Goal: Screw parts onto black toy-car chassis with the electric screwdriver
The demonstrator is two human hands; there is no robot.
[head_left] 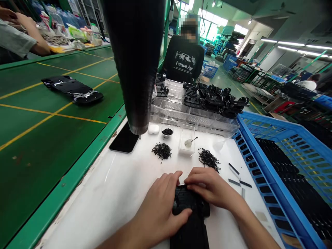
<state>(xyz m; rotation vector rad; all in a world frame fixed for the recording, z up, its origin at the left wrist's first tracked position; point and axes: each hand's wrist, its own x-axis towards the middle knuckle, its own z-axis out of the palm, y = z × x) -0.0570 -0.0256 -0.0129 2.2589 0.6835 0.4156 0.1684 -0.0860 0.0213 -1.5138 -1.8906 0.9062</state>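
Two bare hands, the left [155, 216] and the right [211, 185], are being clamped from either side onto a black ribbed plastic model-car body [190, 216], which is being held at the near edge of a white-covered workbench [103, 207]. Open white surface is being left toward the green bench edge [64, 186], while two heaps of small black screws [161, 151] are being passed just ahead and a blue plastic crate [267, 193] is bounding the right.
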